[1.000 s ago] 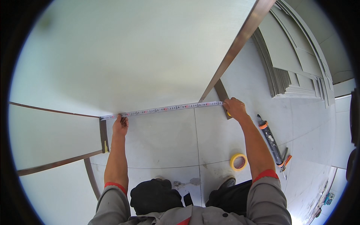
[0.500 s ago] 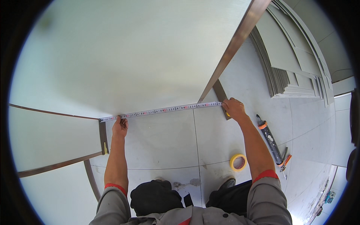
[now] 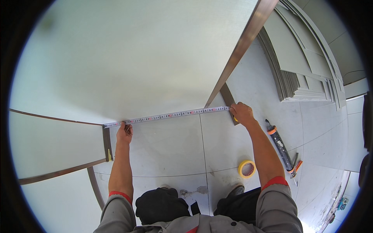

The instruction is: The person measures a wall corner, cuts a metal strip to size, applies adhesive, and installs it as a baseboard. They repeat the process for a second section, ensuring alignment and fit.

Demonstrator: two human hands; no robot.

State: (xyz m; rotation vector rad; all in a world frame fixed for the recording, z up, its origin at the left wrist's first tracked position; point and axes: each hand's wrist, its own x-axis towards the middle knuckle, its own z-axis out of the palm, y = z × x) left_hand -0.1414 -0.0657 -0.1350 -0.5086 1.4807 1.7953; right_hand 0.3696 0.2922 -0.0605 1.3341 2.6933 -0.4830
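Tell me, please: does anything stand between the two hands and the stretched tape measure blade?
Nothing visible does: the left hand and right hand both touch the tape measure blade. The yellow tape roll and caulking gun lie on the floor, clear of it.

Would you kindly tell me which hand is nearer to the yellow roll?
Right. The right hand is almost directly forward of the yellow roll; the left hand is forward and well off to its left.

Yellow tape roll (image 3: 240, 169), black-and-orange caulking gun (image 3: 281, 146), stacked pale panels (image 3: 297, 54).
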